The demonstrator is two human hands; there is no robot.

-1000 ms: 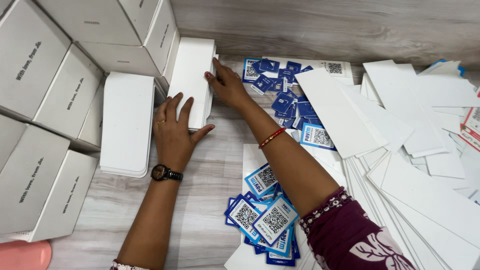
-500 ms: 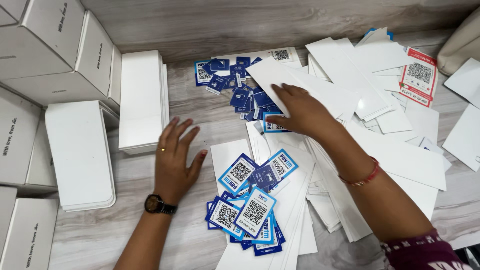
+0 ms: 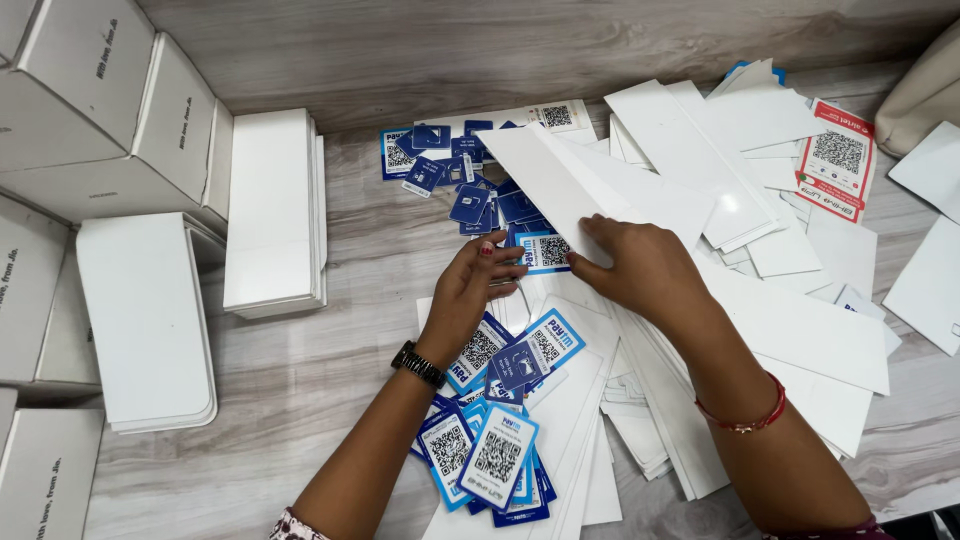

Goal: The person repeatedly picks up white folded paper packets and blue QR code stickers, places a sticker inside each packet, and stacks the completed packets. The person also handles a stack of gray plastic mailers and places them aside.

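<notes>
While the right hand (image 3: pixel 640 265) pinches a long white envelope (image 3: pixel 570 185), the left hand (image 3: pixel 470 290) touches a blue code card (image 3: pixel 545 250) (fingers loosely curled, gripping nothing). White boxes (image 3: pixel 270 210) lie well apart on the table (image 3: pixel 350 60).

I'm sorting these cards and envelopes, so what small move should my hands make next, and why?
Probably lift the white envelope clear with the right hand; its fingers already rest on the lower edge. The left hand touches the blue-bordered code card beside it, likely ready to go in.
</notes>
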